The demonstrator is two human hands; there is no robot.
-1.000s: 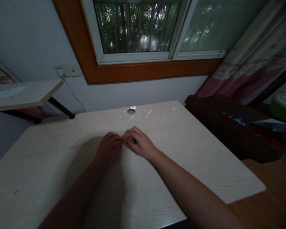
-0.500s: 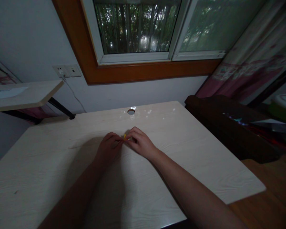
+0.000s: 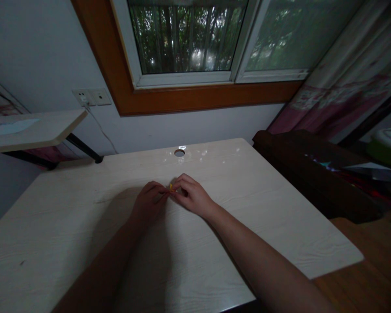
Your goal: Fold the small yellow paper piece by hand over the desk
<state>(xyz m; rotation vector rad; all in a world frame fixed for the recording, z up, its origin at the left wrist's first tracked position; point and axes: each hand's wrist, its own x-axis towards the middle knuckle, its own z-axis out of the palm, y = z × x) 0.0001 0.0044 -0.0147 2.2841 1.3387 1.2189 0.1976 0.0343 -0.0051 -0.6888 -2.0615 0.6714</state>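
Observation:
Over the middle of the pale wood-grain table [image 3: 273,208], my two hands meet at the fingertips. Between them is a tiny yellow and orange-red thing [image 3: 171,187], too small and too covered by fingers to name. My left hand [image 3: 150,198] is closed, its thumb and fingers pinching at the left side of this piece. My right hand [image 3: 190,193] pinches it from the right with thumb and forefinger, the other fingers curled. Most of the piece is hidden behind the fingertips.
A round cable hole [image 3: 179,153] lies near the table's back edge. At the left, a raised shelf [image 3: 35,130] stands on black legs. A wall socket [image 3: 91,97] holds a plug with a white cord. Dark wooden furniture [image 3: 299,174] with several items stands beyond the right edge.
Hardly anything differs. Both hands stay in the same place, and slightly more of the yellow part shows between the fingertips.

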